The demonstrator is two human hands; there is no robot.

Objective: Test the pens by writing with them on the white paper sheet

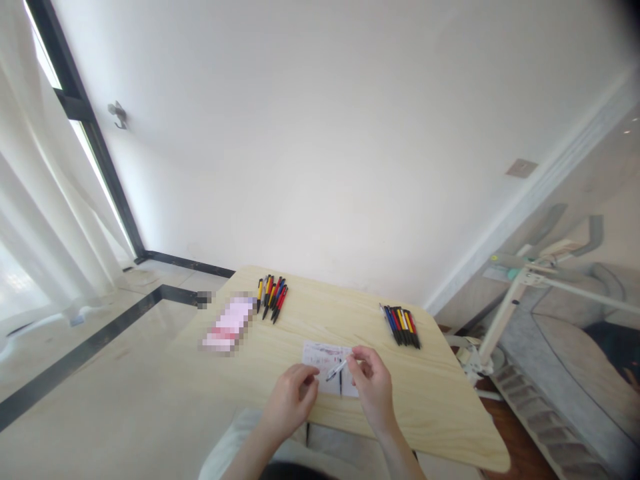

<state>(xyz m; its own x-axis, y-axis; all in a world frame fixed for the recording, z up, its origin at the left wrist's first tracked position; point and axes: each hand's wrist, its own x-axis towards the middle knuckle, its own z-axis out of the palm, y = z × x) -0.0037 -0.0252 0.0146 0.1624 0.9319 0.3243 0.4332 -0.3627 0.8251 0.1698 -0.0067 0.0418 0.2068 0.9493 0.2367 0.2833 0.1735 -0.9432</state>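
My right hand [371, 381] pinches a clear and whitish pen [337, 369] near its upper end. The pen slants down to the left above a printed paper sheet [313, 353]. On the sheet lies a thin dark stick [341, 383], perhaps a pen refill, with a small red bit near its top. My left hand [296, 393] is at the sheet's left side, apart from the pen. Its thumb and fingers curl together; whether anything small is between them is hidden.
On the wooden table [320, 307], a bunch of coloured pens [273, 297] lies at the far left and another row of pens [400, 327] at the right. A blurred pink sheet or phone [231, 325] is on the left. White exercise equipment [505, 320] stands beyond the right edge.
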